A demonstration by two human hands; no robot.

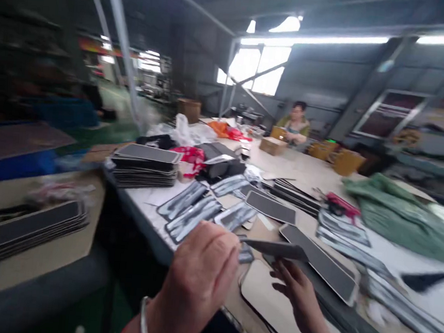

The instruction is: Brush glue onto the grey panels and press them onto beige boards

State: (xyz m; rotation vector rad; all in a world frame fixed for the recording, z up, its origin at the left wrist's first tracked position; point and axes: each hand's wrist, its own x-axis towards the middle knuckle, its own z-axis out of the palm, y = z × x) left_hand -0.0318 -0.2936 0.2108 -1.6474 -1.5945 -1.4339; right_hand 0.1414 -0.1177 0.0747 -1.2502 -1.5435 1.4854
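Note:
My left hand (203, 273), with a silvery bangle at the wrist, is curled closed around the near end of a thin dark panel (277, 249). Under the panel's other end, my right hand (295, 287) holds it from below with its fingers. The panel is seen nearly edge-on, above the table. Beneath my right hand lies a pale panel with rounded corners (272, 300). A grey panel with a light rim (324, 266) rests just beyond my right hand. Several plastic-wrapped pieces (192, 218) lie past my left hand.
A stack of grey panels (144, 167) stands at the table's left edge. Another stack (26, 227) lies on a separate surface at the left. Green cloth (400, 216) is heaped at the right. Across the table, a person (296, 126) is near cardboard boxes (273, 145).

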